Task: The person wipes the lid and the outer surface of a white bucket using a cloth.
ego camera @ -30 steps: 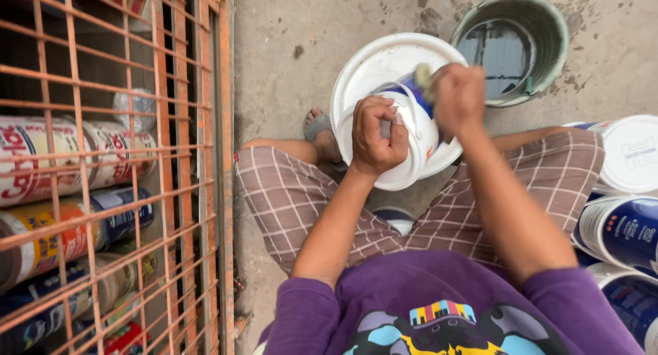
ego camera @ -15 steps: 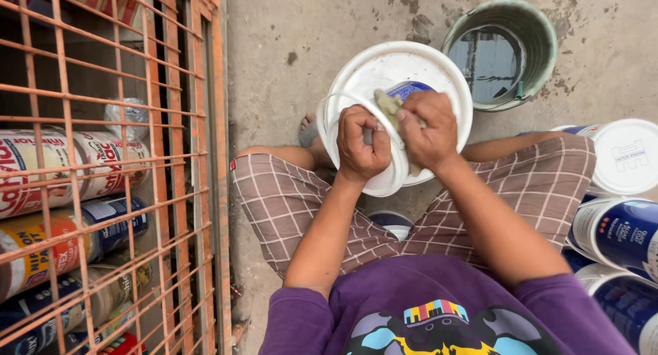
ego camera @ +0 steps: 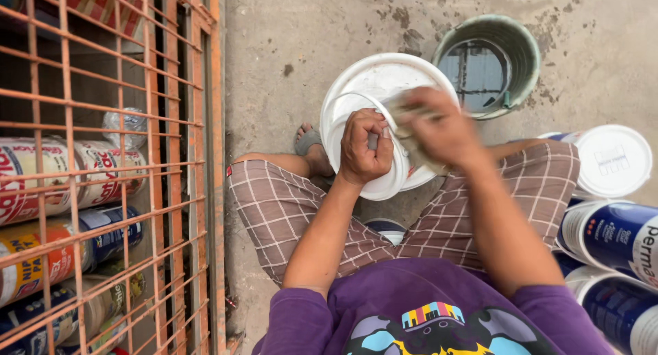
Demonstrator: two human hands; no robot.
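Head view: left hand (ego camera: 367,146) is clenched on the white bucket's (ego camera: 356,101) rim; right hand (ego camera: 442,132), motion-blurred, grasps a scrubbing pad (ego camera: 404,125), barely discernible, covering the bucket's inside.

A white plastic bucket (ego camera: 356,132) is lying tilted over a larger white bucket (ego camera: 384,77) on the concrete floor (ego camera: 288,40). A blurred greyish cloth (ego camera: 411,132) is pressing against its wall.

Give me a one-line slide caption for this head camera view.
Seated person's left hand grips a white bucket while the blurred right hand rubs it with a cloth.
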